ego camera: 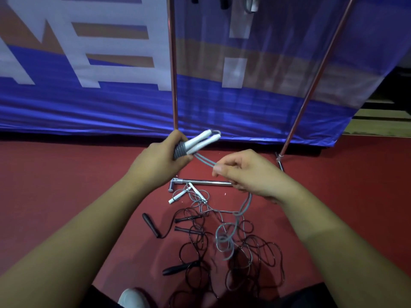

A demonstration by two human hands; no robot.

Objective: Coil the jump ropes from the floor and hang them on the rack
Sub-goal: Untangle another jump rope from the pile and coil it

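Note:
My left hand (pixel 163 155) grips the two white handles (pixel 203 141) of a grey jump rope, with several grey turns wound round them by my fingers. My right hand (pixel 246 172) pinches the doubled grey cord (pixel 204 162) a short way to the right. The rest of that cord hangs down to a loose loop (pixel 226 238) over the floor. Another white-handled rope (pixel 189 194) and several black ropes (pixel 244 261) with black handles (pixel 151 225) lie tangled on the red floor. The rack's chrome uprights (pixel 173 63) rise behind, with handles hanging at the top (pixel 223 2).
The rack's chrome base bar (pixel 204 182) lies on the red floor just beyond the ropes, its right foot (pixel 279 162) further right. A blue banner (pixel 89 103) covers the wall behind. My white shoe (pixel 131 297) shows at the bottom edge.

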